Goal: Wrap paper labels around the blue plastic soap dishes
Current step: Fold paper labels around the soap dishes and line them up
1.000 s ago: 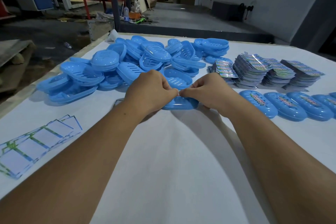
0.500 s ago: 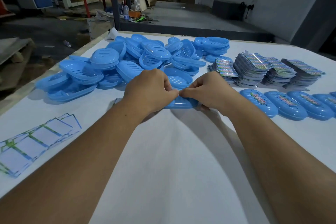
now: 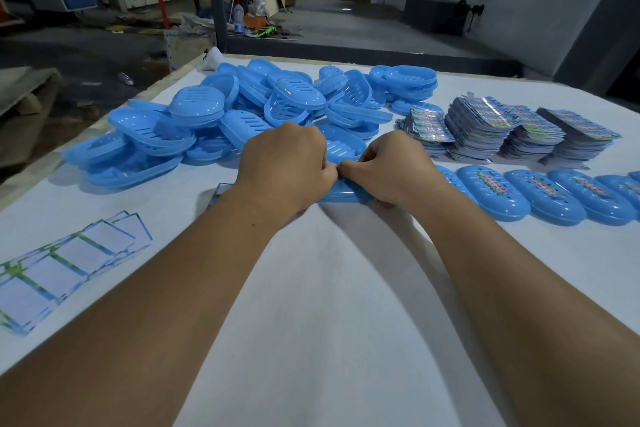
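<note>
A blue soap dish [image 3: 344, 191] lies on the white table [image 3: 332, 305] at the middle. Both my hands cover most of it. My left hand [image 3: 285, 168] curls over its left end and my right hand [image 3: 393, 168] over its right end. Their fingertips meet above the dish's middle and pinch there. The paper label under the fingers is hidden. Only a label corner [image 3: 220, 189] shows beside my left wrist.
A heap of loose blue soap dishes [image 3: 242, 114] fills the far left. Stacks of printed labels [image 3: 509, 130] stand at the far right. A row of labelled dishes [image 3: 554, 198] runs to the right. Face-down labels [image 3: 62, 267] fan out at the near left.
Both hands and the dish have dropped slightly toward the table. The dish's front shows less beneath the fingers than before.
</note>
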